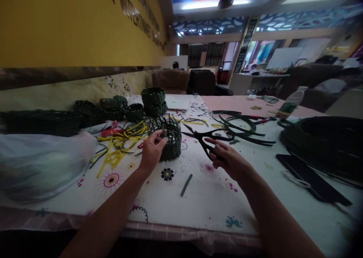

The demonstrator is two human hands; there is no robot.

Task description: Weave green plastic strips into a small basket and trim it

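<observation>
the right hand (228,160) closes on the loops of black scissors (204,140); the left hand (152,151) grips a dark green woven strip basket (170,140) on the bench (198,201), probably light and springy, best held by its woven wall.

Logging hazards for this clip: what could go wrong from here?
The scissors in the right hand point their blades toward the basket held in the left hand, so a slip could nick that hand or cut the wrong strip. The basket's upright strips look unbound at the top, so the weave might spread if the grip eases.
</observation>
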